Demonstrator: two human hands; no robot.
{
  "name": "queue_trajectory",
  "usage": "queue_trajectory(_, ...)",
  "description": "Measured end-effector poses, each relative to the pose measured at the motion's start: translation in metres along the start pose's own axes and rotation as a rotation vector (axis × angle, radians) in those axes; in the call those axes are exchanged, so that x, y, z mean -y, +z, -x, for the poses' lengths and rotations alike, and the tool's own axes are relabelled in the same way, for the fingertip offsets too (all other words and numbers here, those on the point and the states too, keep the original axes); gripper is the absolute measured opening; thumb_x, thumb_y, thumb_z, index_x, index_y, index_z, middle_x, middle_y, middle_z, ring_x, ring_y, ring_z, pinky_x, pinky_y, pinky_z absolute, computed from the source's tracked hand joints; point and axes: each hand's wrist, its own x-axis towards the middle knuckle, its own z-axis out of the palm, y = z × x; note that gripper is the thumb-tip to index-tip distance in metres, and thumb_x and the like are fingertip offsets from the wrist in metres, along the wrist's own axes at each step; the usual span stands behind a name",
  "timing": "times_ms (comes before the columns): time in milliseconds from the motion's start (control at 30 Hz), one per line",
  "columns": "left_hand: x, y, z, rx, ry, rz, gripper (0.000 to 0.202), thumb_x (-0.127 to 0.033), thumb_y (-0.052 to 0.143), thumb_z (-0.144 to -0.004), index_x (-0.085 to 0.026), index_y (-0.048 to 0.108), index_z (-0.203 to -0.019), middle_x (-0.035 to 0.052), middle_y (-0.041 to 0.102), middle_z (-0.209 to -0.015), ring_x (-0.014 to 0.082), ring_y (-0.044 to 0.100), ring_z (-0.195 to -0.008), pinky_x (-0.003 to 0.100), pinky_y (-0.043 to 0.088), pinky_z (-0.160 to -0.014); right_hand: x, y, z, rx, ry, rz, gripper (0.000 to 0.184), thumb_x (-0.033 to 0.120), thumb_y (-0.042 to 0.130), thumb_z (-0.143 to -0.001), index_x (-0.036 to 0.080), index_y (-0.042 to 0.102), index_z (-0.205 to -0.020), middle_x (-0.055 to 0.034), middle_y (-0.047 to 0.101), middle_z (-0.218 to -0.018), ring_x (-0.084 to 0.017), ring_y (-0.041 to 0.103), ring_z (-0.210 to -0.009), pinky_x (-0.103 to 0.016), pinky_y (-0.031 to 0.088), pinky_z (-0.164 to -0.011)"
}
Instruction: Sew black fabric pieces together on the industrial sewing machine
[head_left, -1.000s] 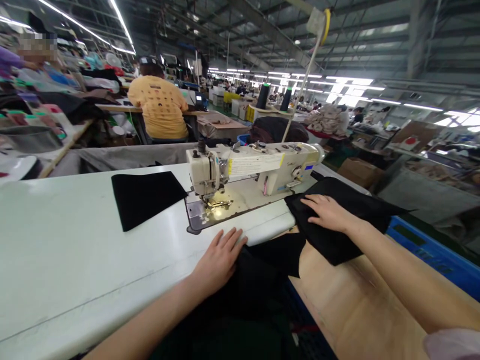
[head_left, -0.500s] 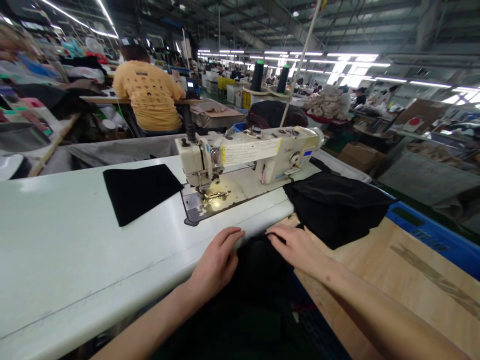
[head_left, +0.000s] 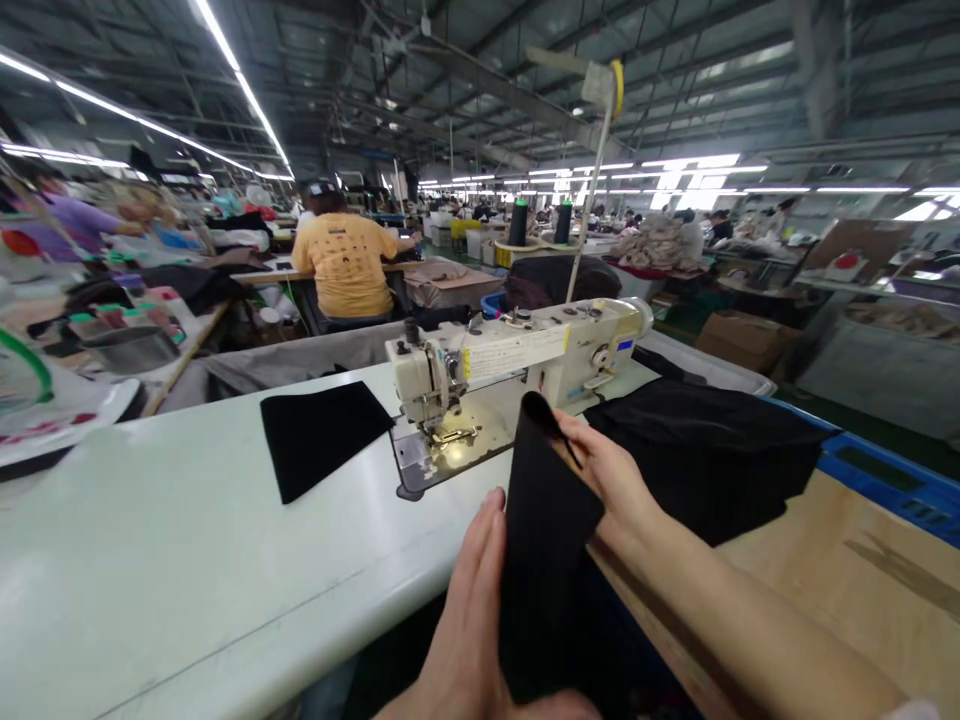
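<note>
head view: your right hand [head_left: 609,472] pinches the upper edge of a black fabric piece [head_left: 544,530] and holds it upright, clear of the table, near and just right of the needle plate [head_left: 442,445]; your left hand [head_left: 472,600], fingers straight and pressed together, lies flat against the piece's left side. judged from this, the piece is picked up but not yet laid under the needle of the sewing machine [head_left: 517,355]; one flat black panel [head_left: 319,435] lies left of the machine, and a black fabric pile [head_left: 712,450] lies to its right. surface: a white table [head_left: 187,560], joined on the right by a wooden board [head_left: 825,570], with a blue crate [head_left: 892,480] beyond. room: a long factory hall under strip lights [head_left: 232,60], a person in a yellow shirt [head_left: 345,265] seated far behind, thread cones [head_left: 517,222] further right
</note>
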Motion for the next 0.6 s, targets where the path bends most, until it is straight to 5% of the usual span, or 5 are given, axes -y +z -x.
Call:
queue_trajectory(200,-0.002,0.0,-0.007,-0.226,-0.279,0.131,0.1,-0.049,0.082,-0.065,-0.032,0.036,-0.152,0.011,0.055,-0.144,0.0417,0.049,-0.133,0.051,0.047,-0.108,-0.015,0.021,0.012,0.056,-0.002,-0.063,0.046,0.003,0.06,-0.058,0.018,0.064,-0.1,-0.0019,0.076,-0.087,-0.02,0.072,-0.099,-0.035,0.054,-0.098)
queue_trajectory(300,-0.005,-0.023,-0.022,-0.35,-0.425,0.132,0.048,-0.044,0.068,-0.082,-0.033,0.064,-0.129,0.0056,0.071,-0.12,0.0347,0.063,-0.118,0.041,0.054,-0.097,-0.016,0.016,0.014,0.096,-0.011,0.075,0.049,0.01,0.069,-0.063,0.019,0.061,-0.11,0.0007,0.074,-0.086,-0.018,0.071,-0.095,-0.031,0.054,-0.094)
queue_trajectory(400,-0.011,-0.058,-0.046,-0.425,-0.522,0.208,0.031,-0.044,0.058,-0.09,-0.025,0.075,-0.107,0.0047,0.076,-0.098,0.0286,0.07,-0.095,0.036,0.057,-0.085,-0.017,0.005,0.005,0.208,0.018,0.459,0.051,0.031,0.073,-0.072,0.019,0.058,-0.12,0.0006,0.071,-0.077,-0.018,0.07,-0.071,-0.031,0.057,-0.068)
queue_trajectory(500,-0.021,-0.092,-0.07,-0.316,-0.588,0.347,0.031,-0.046,0.066,-0.084,-0.021,0.077,-0.096,0.004,0.074,-0.082,0.023,0.068,-0.078,0.029,0.056,-0.07,-0.02,-0.001,-0.005,0.242,-0.242,0.994,0.038,0.041,0.074,-0.075,0.019,0.069,-0.106,0.0038,0.059,-0.059,-0.017,0.059,-0.053,-0.031,0.05,-0.056)
queue_trajectory(600,-0.032,-0.116,-0.084,-0.103,-0.716,0.558,0.033,-0.049,0.071,-0.078,-0.019,0.077,-0.093,0.0037,0.072,-0.073,0.019,0.064,-0.065,0.026,0.052,-0.058,-0.024,0.006,-0.008,0.207,-0.654,1.156,0.026,0.04,0.079,-0.072,0.022,0.073,-0.089,-0.003,0.066,-0.082,-0.023,0.065,-0.082,-0.037,0.053,-0.079)
